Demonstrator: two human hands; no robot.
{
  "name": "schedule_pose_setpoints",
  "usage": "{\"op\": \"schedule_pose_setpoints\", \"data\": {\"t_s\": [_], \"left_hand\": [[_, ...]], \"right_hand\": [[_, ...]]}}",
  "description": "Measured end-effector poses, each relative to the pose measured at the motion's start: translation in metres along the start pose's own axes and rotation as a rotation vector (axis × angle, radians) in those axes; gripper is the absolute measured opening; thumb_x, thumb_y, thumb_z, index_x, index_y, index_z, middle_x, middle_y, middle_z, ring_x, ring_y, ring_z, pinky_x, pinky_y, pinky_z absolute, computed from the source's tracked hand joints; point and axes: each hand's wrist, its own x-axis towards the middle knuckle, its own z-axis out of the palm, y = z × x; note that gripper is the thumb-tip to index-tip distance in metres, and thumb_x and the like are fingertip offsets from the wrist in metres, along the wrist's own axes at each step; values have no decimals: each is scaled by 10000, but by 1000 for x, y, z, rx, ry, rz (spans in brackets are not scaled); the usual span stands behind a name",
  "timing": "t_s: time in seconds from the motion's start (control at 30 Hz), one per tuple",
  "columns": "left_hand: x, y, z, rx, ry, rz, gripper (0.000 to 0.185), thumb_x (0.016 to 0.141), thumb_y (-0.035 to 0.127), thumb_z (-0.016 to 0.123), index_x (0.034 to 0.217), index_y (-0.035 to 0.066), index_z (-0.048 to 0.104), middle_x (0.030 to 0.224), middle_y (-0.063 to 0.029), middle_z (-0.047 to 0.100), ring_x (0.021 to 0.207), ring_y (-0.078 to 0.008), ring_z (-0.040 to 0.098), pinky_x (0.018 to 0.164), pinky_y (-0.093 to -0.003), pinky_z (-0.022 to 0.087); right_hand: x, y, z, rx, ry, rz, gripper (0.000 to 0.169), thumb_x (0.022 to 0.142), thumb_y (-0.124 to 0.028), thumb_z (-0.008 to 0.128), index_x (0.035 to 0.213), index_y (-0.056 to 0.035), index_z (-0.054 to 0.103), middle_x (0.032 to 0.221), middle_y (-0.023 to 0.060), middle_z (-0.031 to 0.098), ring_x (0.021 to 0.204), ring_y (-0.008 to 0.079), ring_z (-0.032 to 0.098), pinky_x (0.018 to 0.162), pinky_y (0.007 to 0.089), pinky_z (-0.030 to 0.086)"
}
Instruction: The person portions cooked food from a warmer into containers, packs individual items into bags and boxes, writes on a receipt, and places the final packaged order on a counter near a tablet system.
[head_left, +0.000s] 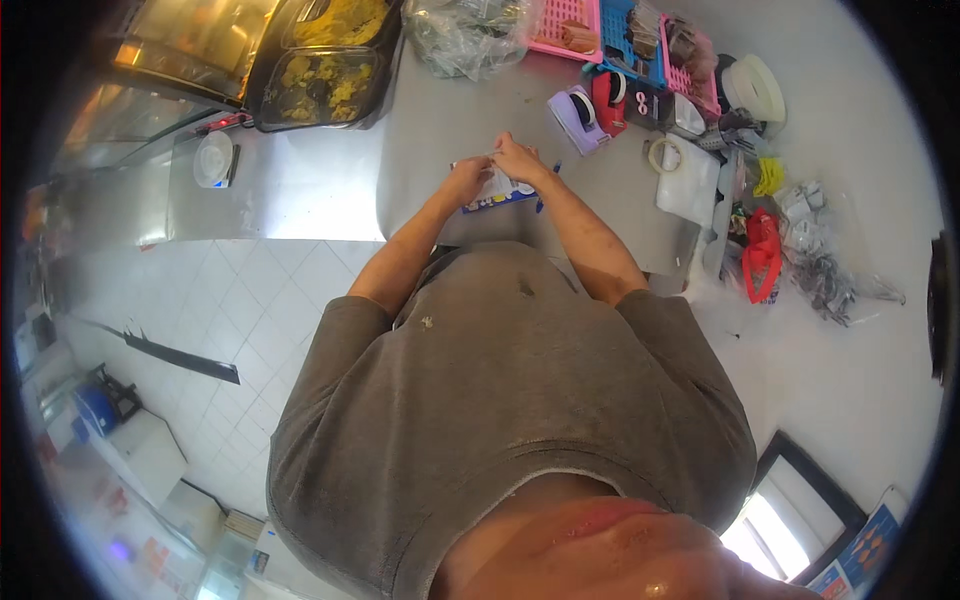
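Note:
On the steel counter (442, 112), my left hand (471, 178) rests with curled fingers over a printed sheet or booklet (499, 199) with a blue patterned edge. My right hand (517, 160) meets it at the fingertips, just above the same paper. Something thin and pale shows between the fingertips, too small to make out. A blue pen (539, 205) lies under my right wrist, partly hidden by it. Beyond my right hand stand a purple tape dispenser (576, 124) and a red tape dispenser (609, 101).
Black trays of yellow food (322, 90) stand at the far left beside a lit glass case (195, 45). A plastic bag (472, 37) and pink and blue baskets (634, 37) line the back. A tape roll (665, 156) lies on a white pack (686, 184) at right.

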Motion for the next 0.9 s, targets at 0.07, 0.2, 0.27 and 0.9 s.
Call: {"op": "schedule_pose_setpoints", "data": {"t_s": [0.07, 0.2, 0.27, 0.9], "left_hand": [[3, 3, -4, 29, -29, -23, 171, 881, 102, 589, 994, -4, 661, 1000, -236, 664, 963, -443, 615, 858, -482, 490], [13, -12, 4, 198, -73, -50, 194, 901, 168, 583, 1008, 29, 666, 990, -219, 681, 954, -398, 647, 835, -509, 492], [20, 8, -1, 526, -193, -129, 247, 893, 233, 606, 1065, 62, 650, 974, -195, 694, 974, -364, 655, 849, -515, 476], [-29, 38, 54, 636, 308, -386, 747, 775, 605, 671, 1444, 384, 423, 1584, -144, 179, 1327, -409, 331, 1009, -585, 327]], "right_hand": [[-12, -8, -23, 338, -81, 21, 621, 798, -308, 715, 1326, -123, 446, 1128, 209, 651, 1089, 413, 573, 994, 506, 360], [-71, -5, -25, -214, 370, -228, 749, 686, -325, 821, 1327, -165, 470, 1319, 148, 523, 1277, 358, 417, 1023, 537, 318], [-96, 4, -21, -286, 418, -83, 811, 654, -369, 838, 1344, -168, 464, 1387, 131, 449, 1338, 342, 338, 1034, 548, 309], [-181, 362, -163, -250, 828, 810, 193, 885, -264, 625, 1047, -217, 720, 921, 84, 723, 992, 319, 621, 861, 439, 494]]}}
